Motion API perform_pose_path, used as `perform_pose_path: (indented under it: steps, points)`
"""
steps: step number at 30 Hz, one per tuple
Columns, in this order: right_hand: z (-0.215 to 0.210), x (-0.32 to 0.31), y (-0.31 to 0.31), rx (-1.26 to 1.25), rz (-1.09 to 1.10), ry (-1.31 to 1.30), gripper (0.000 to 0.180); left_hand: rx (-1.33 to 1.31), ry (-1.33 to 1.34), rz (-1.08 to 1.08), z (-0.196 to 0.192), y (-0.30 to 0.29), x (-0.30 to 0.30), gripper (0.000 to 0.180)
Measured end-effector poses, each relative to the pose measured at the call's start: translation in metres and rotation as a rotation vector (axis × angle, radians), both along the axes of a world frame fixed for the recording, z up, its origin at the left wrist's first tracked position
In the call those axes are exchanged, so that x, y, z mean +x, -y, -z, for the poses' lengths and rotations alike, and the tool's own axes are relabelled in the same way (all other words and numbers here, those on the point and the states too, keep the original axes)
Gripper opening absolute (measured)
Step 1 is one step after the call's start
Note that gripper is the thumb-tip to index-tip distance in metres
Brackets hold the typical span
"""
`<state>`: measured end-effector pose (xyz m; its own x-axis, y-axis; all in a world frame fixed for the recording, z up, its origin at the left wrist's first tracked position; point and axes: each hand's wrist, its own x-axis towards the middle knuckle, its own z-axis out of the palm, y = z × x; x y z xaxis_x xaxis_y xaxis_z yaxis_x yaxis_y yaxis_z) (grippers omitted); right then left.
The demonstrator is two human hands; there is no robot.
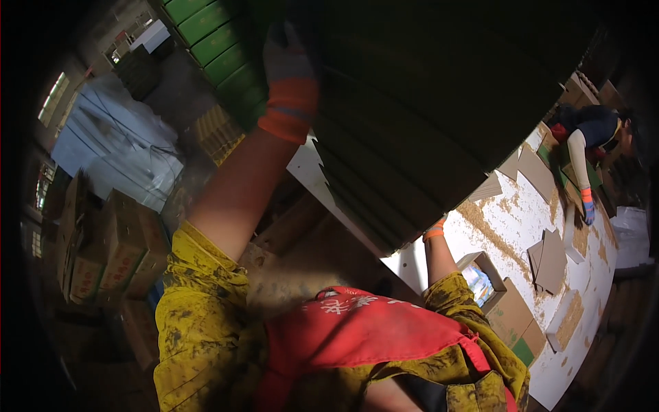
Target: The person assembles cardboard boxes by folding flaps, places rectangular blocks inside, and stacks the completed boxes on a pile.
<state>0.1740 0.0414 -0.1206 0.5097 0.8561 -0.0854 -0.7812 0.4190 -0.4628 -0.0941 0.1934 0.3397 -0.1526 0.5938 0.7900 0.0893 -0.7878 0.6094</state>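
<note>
A large dark stack of cardboard boxes [412, 123] fills the upper middle, close to me and deep in shadow. Its layered edges slant down toward the white table [504, 226]. My left hand [292, 58], in a grey glove with an orange cuff, reaches up and grips the stack's left side; its fingertips are dim. Beyond the stack's lower right edge, my right hand [437, 225] shows only an orange glove cuff, and its fingers are hidden behind the boxes. Green boxes [213, 41] stand in rows at the upper left, beside my left hand.
Flat cardboard pieces [548, 261], sawdust-like crumbs and an open box with packets [478, 283] lie on the table. At its far right a co-worker [594, 137] bends over boxes. Brown cartons [113, 247] and a plastic-wrapped pile [113, 141] stand on the left.
</note>
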Motion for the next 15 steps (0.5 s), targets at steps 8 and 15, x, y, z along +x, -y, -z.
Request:
perform_pose_path:
  steps: [8,15]
  points:
    - [-0.126,-0.111,-0.013,-0.432,0.492,0.368,0.066,-0.040,0.098,0.014,0.013,-0.051,-0.063,0.050]
    - [-0.122,-0.149,-0.055,-0.525,0.479,0.471,0.064,0.047,0.123,0.113,0.027,-0.119,-0.107,0.055]
